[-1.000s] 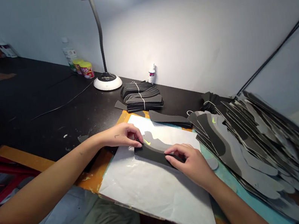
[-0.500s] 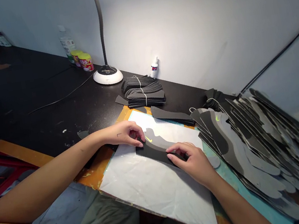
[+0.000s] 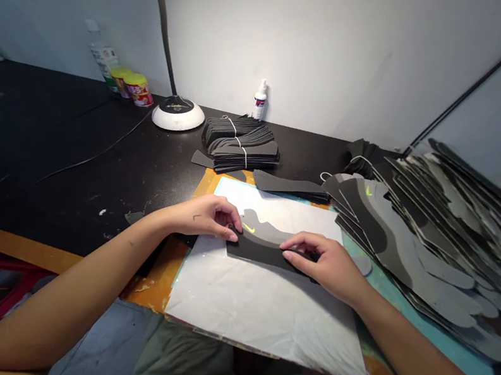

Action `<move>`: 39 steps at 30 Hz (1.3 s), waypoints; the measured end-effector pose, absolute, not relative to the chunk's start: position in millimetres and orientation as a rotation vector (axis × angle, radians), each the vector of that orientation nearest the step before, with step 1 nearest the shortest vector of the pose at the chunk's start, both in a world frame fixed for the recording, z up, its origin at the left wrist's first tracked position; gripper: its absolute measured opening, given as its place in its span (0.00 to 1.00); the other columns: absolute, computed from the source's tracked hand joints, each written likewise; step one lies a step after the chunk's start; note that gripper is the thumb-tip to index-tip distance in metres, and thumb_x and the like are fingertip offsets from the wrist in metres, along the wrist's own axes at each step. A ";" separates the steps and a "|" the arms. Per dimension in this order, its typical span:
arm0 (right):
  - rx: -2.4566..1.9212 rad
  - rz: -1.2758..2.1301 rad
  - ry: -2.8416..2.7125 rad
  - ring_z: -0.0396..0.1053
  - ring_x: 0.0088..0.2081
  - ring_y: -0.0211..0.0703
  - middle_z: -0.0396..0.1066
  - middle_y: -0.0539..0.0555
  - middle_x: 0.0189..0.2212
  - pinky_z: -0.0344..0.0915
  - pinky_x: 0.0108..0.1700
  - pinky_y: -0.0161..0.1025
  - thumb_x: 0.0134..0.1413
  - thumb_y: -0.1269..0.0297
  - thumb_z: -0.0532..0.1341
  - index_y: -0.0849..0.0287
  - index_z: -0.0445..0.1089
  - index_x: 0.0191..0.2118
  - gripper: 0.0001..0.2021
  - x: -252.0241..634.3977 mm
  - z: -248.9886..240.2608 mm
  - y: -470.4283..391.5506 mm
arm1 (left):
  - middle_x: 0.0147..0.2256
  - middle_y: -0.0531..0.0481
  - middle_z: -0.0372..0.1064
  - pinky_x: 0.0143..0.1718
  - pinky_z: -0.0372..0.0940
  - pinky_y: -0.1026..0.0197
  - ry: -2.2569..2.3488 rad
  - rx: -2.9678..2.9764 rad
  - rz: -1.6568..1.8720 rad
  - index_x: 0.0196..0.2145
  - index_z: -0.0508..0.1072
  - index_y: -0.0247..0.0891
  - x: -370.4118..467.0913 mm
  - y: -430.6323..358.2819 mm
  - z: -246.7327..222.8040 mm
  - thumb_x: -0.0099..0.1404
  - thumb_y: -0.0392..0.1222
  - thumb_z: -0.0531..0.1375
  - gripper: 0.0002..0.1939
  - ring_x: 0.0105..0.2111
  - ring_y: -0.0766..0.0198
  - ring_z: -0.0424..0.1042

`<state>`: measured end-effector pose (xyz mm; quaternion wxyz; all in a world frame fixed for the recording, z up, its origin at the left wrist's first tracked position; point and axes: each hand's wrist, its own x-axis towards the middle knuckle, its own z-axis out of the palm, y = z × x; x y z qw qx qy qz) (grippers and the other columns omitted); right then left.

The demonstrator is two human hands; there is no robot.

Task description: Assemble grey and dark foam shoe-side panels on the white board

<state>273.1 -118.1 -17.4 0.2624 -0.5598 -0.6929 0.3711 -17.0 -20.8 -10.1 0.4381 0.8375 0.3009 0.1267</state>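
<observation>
One black strip (image 3: 261, 252) lies along the near edge of a grey shoe-upper panel (image 3: 266, 232) on a white sheet (image 3: 253, 315) in the head view. Thumb and fingertips of the left hand (image 3: 210, 218) are clamped on the strip's left end, while those of the right hand (image 3: 328, 262) pinch it farther right. Beyond the sheet sits a tied bundle of dark pieces (image 3: 248, 157); a fanned stack of similar panels (image 3: 408, 251) lies to the right.

The right hand (image 3: 329, 261) hides part of the black strip (image 3: 259, 252).
</observation>
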 end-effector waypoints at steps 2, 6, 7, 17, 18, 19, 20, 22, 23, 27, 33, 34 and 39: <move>-1.500 1.063 -1.833 0.64 0.31 0.41 0.69 0.50 0.28 0.60 0.33 0.38 0.55 0.55 0.65 0.53 0.79 0.38 0.10 273.9 -18.1 -117.3 | 0.35 0.48 0.72 0.35 0.62 0.67 0.760 2.076 0.308 0.40 0.82 0.39 -17.4 -20.6 -10.7 0.59 0.49 0.71 0.14 0.34 0.64 0.68; -1.488 1.108 -1.784 0.63 0.28 0.39 0.67 0.50 0.26 0.60 0.31 0.37 0.54 0.54 0.65 0.55 0.79 0.37 0.11 275.4 -19.6 -116.6 | 0.36 0.49 0.73 0.35 0.62 0.67 0.747 2.061 0.313 0.40 0.82 0.39 -17.8 -20.6 -10.2 0.59 0.48 0.71 0.14 0.34 0.65 0.69; -1.486 1.107 -1.783 0.63 0.28 0.39 0.68 0.50 0.26 0.60 0.31 0.37 0.54 0.54 0.66 0.55 0.80 0.37 0.11 275.8 -20.0 -116.5 | 0.36 0.49 0.72 0.35 0.62 0.67 0.739 2.056 0.318 0.40 0.82 0.39 -17.9 -20.7 -9.8 0.59 0.48 0.71 0.14 0.34 0.64 0.69; -1.511 1.081 -1.832 0.65 0.31 0.42 0.71 0.52 0.29 0.60 0.31 0.38 0.54 0.54 0.66 0.54 0.80 0.38 0.11 277.5 -22.3 -118.0 | 0.35 0.48 0.73 0.36 0.63 0.66 0.724 2.054 0.317 0.40 0.82 0.40 -17.8 -20.6 -11.1 0.59 0.47 0.71 0.13 0.35 0.63 0.69; -1.512 1.077 -1.838 0.65 0.31 0.42 0.71 0.52 0.29 0.60 0.32 0.38 0.54 0.54 0.66 0.54 0.80 0.38 0.11 277.6 -22.3 -118.1 | 0.35 0.48 0.73 0.36 0.63 0.67 0.724 2.053 0.317 0.40 0.83 0.40 -17.7 -20.6 -11.2 0.58 0.47 0.72 0.13 0.35 0.63 0.69; -1.513 1.074 -1.843 0.66 0.32 0.42 0.72 0.52 0.29 0.60 0.32 0.38 0.54 0.54 0.66 0.54 0.80 0.38 0.11 277.6 -22.3 -118.2 | 0.35 0.48 0.73 0.36 0.63 0.67 0.724 2.053 0.316 0.40 0.82 0.40 -17.6 -20.7 -11.0 0.58 0.47 0.72 0.13 0.35 0.63 0.69; -1.516 1.068 -1.849 0.66 0.32 0.42 0.72 0.52 0.29 0.60 0.33 0.38 0.54 0.55 0.66 0.53 0.80 0.39 0.11 277.7 -22.1 -118.3 | 0.35 0.49 0.73 0.36 0.63 0.67 0.725 2.054 0.313 0.39 0.82 0.40 -17.5 -20.9 -10.7 0.58 0.46 0.72 0.12 0.35 0.63 0.70; -1.520 1.054 -1.859 0.66 0.32 0.43 0.72 0.52 0.29 0.61 0.33 0.38 0.54 0.55 0.66 0.53 0.80 0.38 0.10 277.6 -21.6 -118.4 | 0.35 0.49 0.73 0.35 0.63 0.67 0.730 2.056 0.303 0.39 0.82 0.40 -17.5 -21.4 -9.8 0.59 0.46 0.72 0.12 0.34 0.63 0.70; -1.521 1.044 -1.863 0.67 0.32 0.43 0.72 0.52 0.29 0.61 0.34 0.38 0.54 0.55 0.66 0.53 0.80 0.38 0.10 277.5 -21.2 -118.5 | 0.35 0.49 0.72 0.35 0.64 0.67 0.733 2.058 0.297 0.39 0.82 0.40 -17.5 -21.7 -9.4 0.59 0.46 0.72 0.12 0.34 0.63 0.70; -1.513 1.004 -1.882 0.67 0.33 0.44 0.72 0.52 0.28 0.63 0.35 0.39 0.54 0.56 0.66 0.53 0.80 0.38 0.09 276.7 -20.1 -119.1 | 0.36 0.48 0.72 0.36 0.64 0.67 0.748 2.062 0.296 0.40 0.82 0.39 -17.8 -22.9 -9.0 0.59 0.46 0.71 0.12 0.35 0.64 0.70; -1.513 0.974 -1.884 0.68 0.33 0.44 0.72 0.52 0.28 0.65 0.36 0.40 0.54 0.55 0.67 0.53 0.80 0.37 0.09 277.0 -21.8 -119.9 | 0.36 0.48 0.73 0.35 0.64 0.67 0.743 2.045 0.304 0.40 0.82 0.40 -16.9 -23.4 -8.2 0.60 0.45 0.71 0.11 0.34 0.63 0.71; -1.514 0.974 -1.883 0.68 0.33 0.45 0.72 0.52 0.28 0.65 0.36 0.40 0.54 0.55 0.67 0.53 0.80 0.37 0.09 277.2 -22.1 -119.8 | 0.36 0.49 0.73 0.35 0.64 0.67 0.741 2.048 0.308 0.40 0.82 0.40 -16.6 -23.4 -8.0 0.60 0.45 0.71 0.11 0.34 0.64 0.71; -1.519 0.992 -1.873 0.68 0.33 0.44 0.72 0.52 0.29 0.64 0.37 0.40 0.54 0.56 0.67 0.53 0.80 0.38 0.09 277.9 -22.8 -119.6 | 0.35 0.48 0.73 0.35 0.64 0.67 0.736 2.063 0.334 0.40 0.82 0.39 -16.2 -23.0 -8.5 0.59 0.44 0.72 0.11 0.34 0.64 0.71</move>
